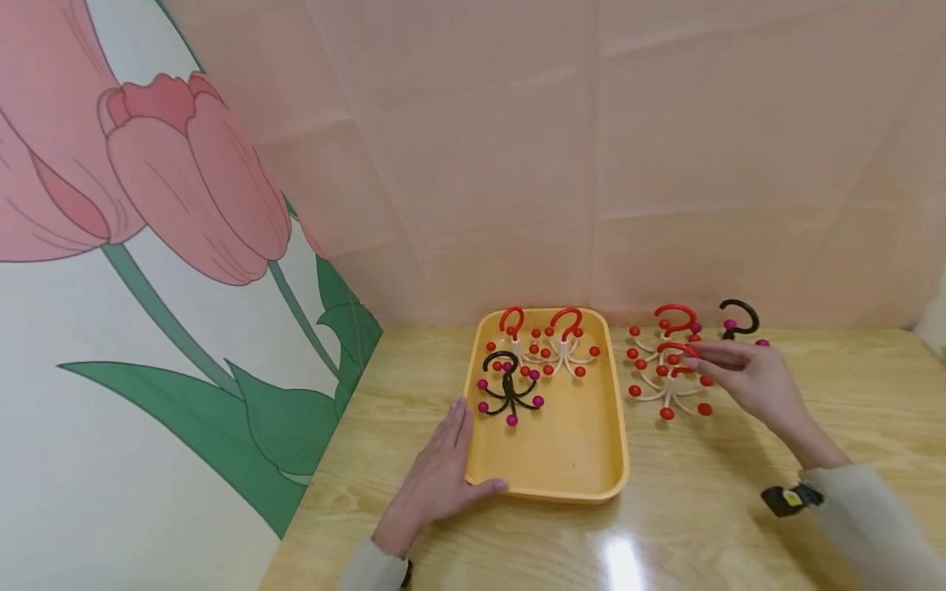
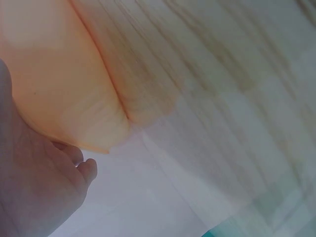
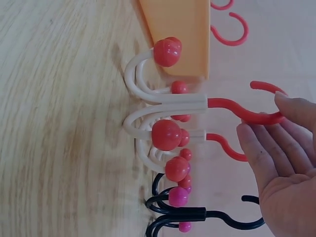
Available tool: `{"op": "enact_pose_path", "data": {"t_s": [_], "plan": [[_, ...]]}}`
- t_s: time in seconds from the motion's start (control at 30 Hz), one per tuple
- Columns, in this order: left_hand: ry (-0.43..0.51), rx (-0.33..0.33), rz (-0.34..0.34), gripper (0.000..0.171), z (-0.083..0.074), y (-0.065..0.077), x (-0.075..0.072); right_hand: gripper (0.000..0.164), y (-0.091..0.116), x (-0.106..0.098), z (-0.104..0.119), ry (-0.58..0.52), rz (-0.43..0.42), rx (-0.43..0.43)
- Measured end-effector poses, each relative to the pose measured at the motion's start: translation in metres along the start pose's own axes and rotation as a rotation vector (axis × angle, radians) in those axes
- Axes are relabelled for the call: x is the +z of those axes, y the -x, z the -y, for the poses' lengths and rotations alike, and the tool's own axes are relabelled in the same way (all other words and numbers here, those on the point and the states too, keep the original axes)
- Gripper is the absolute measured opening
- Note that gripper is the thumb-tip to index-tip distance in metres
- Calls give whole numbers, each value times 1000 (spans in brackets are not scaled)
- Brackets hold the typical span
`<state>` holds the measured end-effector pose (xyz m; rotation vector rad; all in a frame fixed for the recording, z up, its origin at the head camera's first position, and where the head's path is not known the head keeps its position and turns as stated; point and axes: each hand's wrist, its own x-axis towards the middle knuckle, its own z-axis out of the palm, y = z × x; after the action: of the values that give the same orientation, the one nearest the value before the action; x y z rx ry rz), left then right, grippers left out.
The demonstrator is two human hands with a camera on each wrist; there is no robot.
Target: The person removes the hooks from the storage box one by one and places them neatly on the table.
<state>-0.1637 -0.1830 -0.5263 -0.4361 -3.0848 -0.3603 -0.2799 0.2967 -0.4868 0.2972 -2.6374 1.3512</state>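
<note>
My right hand [image 1: 761, 390] pinches the red hook of a white multi-arm hook hanger [image 3: 182, 101] with red ball tips, thumb against fingers. The hanger is upright, its curved arms close over the table. Just behind it stand another white hanger with a red hook [image 1: 676, 310] and a black hanger [image 3: 185, 213] with magenta balls, partly hidden by my hand in the head view. My left hand [image 1: 436, 476] rests against the front left corner of a yellow tray [image 1: 621, 435], fingers straight along its side and thumb at the front rim.
Inside the tray, a black hanger [image 1: 508, 384] stands in front of two white hangers with red hooks, one of them the right-hand hanger [image 1: 565, 349]. Behind the table [image 1: 695, 525] hangs a pinkish cloth [image 1: 473, 164]. A wall with painted tulips [image 1: 192, 180] rises at the left.
</note>
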Motion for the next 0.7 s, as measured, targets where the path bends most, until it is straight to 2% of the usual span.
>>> {"op": "enact_pose_path", "data": {"t_s": [0.3, 0.53, 0.7], "plan": [[3, -9, 10, 128, 1, -2, -1, 47, -5, -4, 13, -4, -4, -12], [12, -14, 16, 128, 1, -3, -2, 38, -5, -5, 43, -14, -24, -40], [13, -17, 18, 128, 1, 0, 1, 32, -6, 2, 66, -57, -37, -110]]}}
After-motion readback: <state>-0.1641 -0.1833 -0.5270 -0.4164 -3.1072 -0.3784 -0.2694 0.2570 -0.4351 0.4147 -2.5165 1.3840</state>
